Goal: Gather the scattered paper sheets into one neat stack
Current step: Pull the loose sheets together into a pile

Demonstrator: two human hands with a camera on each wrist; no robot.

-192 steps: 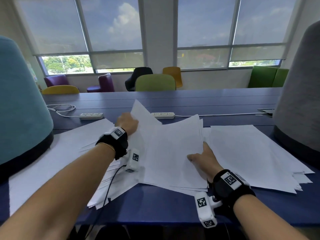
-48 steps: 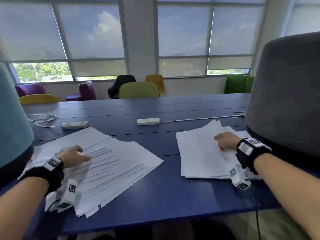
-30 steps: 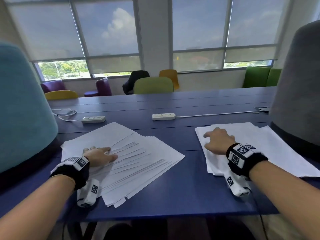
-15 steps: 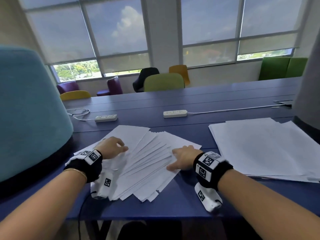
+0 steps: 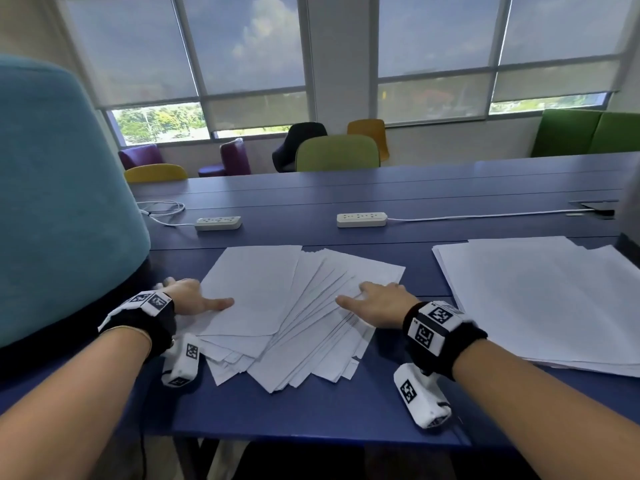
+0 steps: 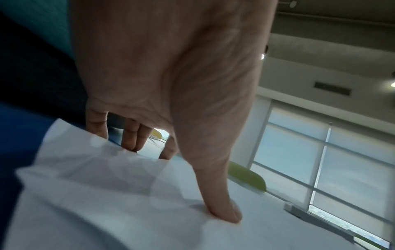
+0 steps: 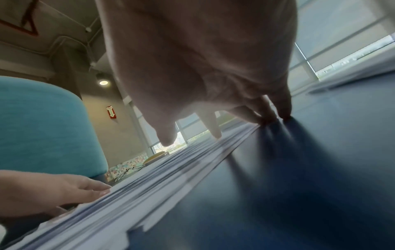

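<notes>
A fanned pile of white sheets (image 5: 298,306) lies on the blue table (image 5: 311,410) in front of me, its near ends splayed unevenly. My left hand (image 5: 197,292) is at the pile's left edge. Its thumb (image 6: 224,211) presses on the top sheet and its straight fingers (image 6: 132,140) stand against the far-left edge. My right hand (image 5: 367,294) rests on the pile's right side, open, with fingertips (image 7: 267,118) down at the sheets' edge (image 7: 192,160). A second, tidier stack (image 5: 540,299) lies to the right, untouched.
A teal padded seat back (image 5: 62,202) stands close on the left. Two white power strips (image 5: 218,223) (image 5: 362,220) with cables lie beyond the papers. A grey padded form (image 5: 632,209) shows at the right edge. Coloured chairs stand behind the table.
My right hand left the right stack and came across to the left pile's right side. Both hands have since drawn the fanned sheets closer together.
</notes>
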